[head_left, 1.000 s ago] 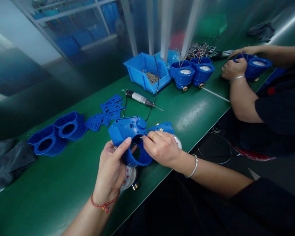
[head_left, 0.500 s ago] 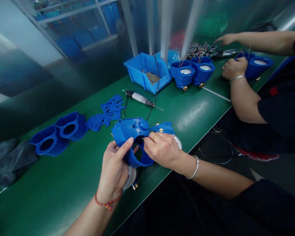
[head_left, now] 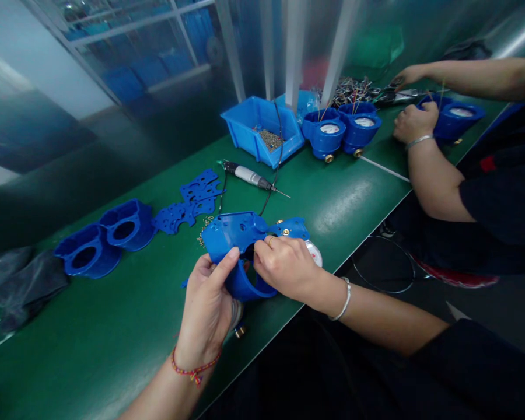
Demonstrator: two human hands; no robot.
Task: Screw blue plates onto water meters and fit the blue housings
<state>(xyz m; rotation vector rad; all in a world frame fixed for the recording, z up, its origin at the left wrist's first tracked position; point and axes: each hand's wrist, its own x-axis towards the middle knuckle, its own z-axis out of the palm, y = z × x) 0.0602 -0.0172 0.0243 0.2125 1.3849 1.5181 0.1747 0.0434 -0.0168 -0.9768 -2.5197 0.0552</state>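
My left hand point(head_left: 206, 306) grips a blue plastic meter housing point(head_left: 230, 236) by its near left side, thumb over the rim, tilting it above the bench. The fingers of my right hand point(head_left: 289, 265) are pinched together at the housing's round opening; what they hold, if anything, is hidden. Past my right hand lie a blue plate point(head_left: 298, 226) with brass parts and a white meter dial point(head_left: 315, 253), partly covered. Below the housing, a brass fitting point(head_left: 240, 331) shows beside my left hand. Small screws point(head_left: 205, 228) are scattered just left of the housing.
An electric screwdriver point(head_left: 249, 175) lies on the green bench point(head_left: 126, 326) before a blue bin point(head_left: 240, 125) of small metal parts. Empty housings point(head_left: 90, 256) and flat blue plates point(head_left: 199, 186) are at left. Another person's hands point(head_left: 417, 122) work at right near assembled meters point(head_left: 326, 140).
The housing has shifted slightly right and turned a little in my left hand, uncovering the scattered screws. My right fingers are a bit deeper at the opening. The co-worker's far hand has moved slightly.
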